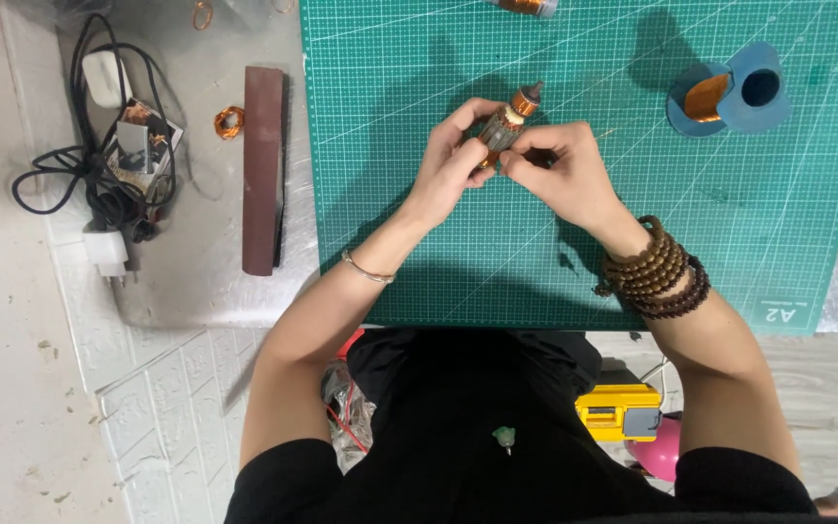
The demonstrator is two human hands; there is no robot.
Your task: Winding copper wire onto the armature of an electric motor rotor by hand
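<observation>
Both your hands hold the small motor part wound with shiny copper wire just above the green cutting mat. Your left hand wraps around it. Your right hand pinches near its middle. Pull too hard and the thin wire could snap.

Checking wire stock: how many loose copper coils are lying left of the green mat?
2. One small coil lies beside the dark red block; one thin loop sits at the top edge. More may be hidden among the black cables.
</observation>
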